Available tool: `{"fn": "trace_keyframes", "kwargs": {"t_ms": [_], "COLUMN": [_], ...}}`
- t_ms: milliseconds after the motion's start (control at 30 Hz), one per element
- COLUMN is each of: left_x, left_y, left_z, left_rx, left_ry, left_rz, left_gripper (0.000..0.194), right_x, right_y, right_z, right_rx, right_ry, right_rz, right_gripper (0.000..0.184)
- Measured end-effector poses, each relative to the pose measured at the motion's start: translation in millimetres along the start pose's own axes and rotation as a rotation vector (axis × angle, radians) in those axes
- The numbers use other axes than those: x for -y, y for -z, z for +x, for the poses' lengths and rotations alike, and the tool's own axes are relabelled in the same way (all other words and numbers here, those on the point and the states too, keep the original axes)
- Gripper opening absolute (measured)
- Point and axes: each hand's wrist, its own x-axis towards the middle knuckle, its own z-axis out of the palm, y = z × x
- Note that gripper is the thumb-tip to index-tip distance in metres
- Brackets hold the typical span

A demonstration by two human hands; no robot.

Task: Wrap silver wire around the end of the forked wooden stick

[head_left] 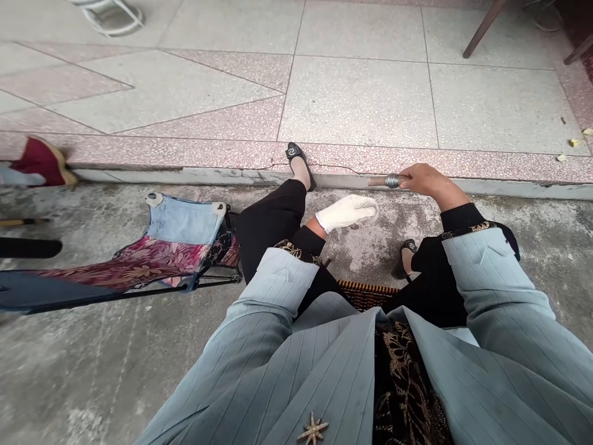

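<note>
My right hand (424, 181) is bare and grips one end of a short stick wound with silvery wire, a wire spool (391, 180). The spool lies about level, its free end pointing left, above the step's edge. My left hand (347, 212) wears a white knitted glove. Its fingers are curled together, lower and to the left of the spool. Whatever they may hold is too small or hidden to make out. A gap separates the two hands, with stained concrete beneath them.
A low step (343, 181) with a terrazzo top runs across in front. My left foot (301, 165) rests on it. At left stands a folding chair (139, 262) of flowered and blue cloth, near another person's red shoe (41, 162). I sit on a woven seat (365, 295).
</note>
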Motion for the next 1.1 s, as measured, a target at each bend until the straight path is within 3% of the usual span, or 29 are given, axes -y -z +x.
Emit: {"fn": "trace_keyframes", "kwargs": {"t_ms": [200, 333, 400, 467, 533, 667, 733, 867, 967, 1100], "left_x": [3.9, 11.5, 15.4, 17.7, 17.0, 7.6, 1.7, -5.5, -7.1, -7.9], "left_y": [2.2, 6.9, 8.3, 7.7, 5.3, -1.7, -4.9, -7.9, -6.7, -4.8], "left_z": [0.3, 2.3, 4.4, 6.9, 8.4, 7.8, 7.0, 6.1, 4.2, 0.1], "left_rx": [-0.077, -0.239, -0.296, -0.328, -0.322, -0.251, -0.256, -0.297, -0.301, -0.201], "left_ry": [-0.009, 0.013, 0.022, 0.027, 0.018, 0.01, 0.045, 0.075, 0.062, 0.049], "left_rz": [0.067, 0.05, -0.005, -0.093, -0.223, -0.374, -0.344, -0.242, -0.175, -0.135], "left_gripper": [0.035, 0.035, 0.034, 0.03, 0.03, 0.029, 0.025, 0.017, 0.015, 0.013], "right_x": [-1.5, 3.6, 8.2, 10.3, 7.9, -4.7, -9.0, -9.4, -7.4, -1.3], "right_y": [-9.0, -10.8, -4.5, 5.6, 15.7, 23.6, 21.4, 14.9, 12.0, 7.5], "right_z": [-1.3, -6.5, -13.5, -22.1, -28.8, -28.1, -22.9, -15.3, -11.9, -6.6], "right_rx": [0.381, 0.711, 0.789, 0.725, 0.506, -0.059, -0.21, -0.272, -0.269, -0.092], "right_ry": [0.092, 0.277, 0.388, 0.474, 0.478, 0.333, 0.223, 0.066, 0.017, -0.042], "right_rz": [-0.06, 0.142, 0.295, 0.48, 0.7, 1.112, 1.166, 1.019, 0.716, 0.202], "right_gripper": [0.015, 0.028, 0.037, 0.043, 0.045, 0.04, 0.037, 0.033, 0.034, 0.037]}}
